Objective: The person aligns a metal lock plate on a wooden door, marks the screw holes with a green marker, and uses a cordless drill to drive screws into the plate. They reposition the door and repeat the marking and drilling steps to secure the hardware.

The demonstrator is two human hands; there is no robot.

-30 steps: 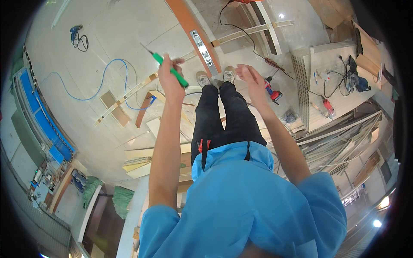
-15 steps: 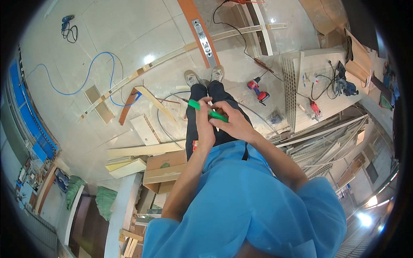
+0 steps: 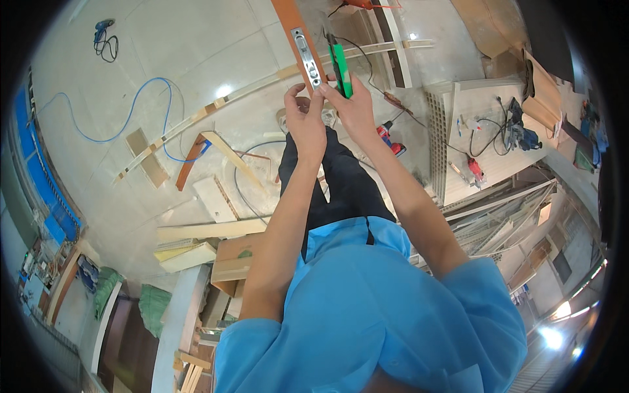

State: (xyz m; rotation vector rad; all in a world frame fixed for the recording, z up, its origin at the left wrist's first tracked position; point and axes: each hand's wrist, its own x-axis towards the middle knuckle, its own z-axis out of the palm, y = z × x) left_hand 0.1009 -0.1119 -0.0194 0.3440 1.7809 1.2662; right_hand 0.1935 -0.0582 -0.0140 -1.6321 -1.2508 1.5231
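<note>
Equipment at the far left: a blue machine bed (image 3: 39, 157) along the rim of the view, then a blue drill (image 3: 100, 31) with its cord on the floor. Right of the drill, a blue hose (image 3: 157, 78) curves across the tiles; nearer the body, an open cardboard box (image 3: 236, 259) sits beside the left forearm.

Centre: an orange-brown panel (image 3: 286, 14) extends from the top edge of the view toward the person. Its narrow face carries the metal lock plate (image 3: 305, 52), with the lower end at the fingertips. The left hand (image 3: 306, 124) is at this end, fingers curled; whether they are clamped on a small part cannot be told. The right hand (image 3: 354, 111) is closed around a green-handled tool (image 3: 339, 65), tip directed away from the person, thumb extended toward the plate's lower end.

Step in hand, as judged: locating by finger at the plate's lower end. The next move would call for steadying that point with the left hand and turning the tool tip to it.

Right: a red-and-blue drill (image 3: 396, 149) near the right forearm, then stacked pale panels (image 3: 452, 187) bearing a dark blue power tool (image 3: 522, 134).
</note>
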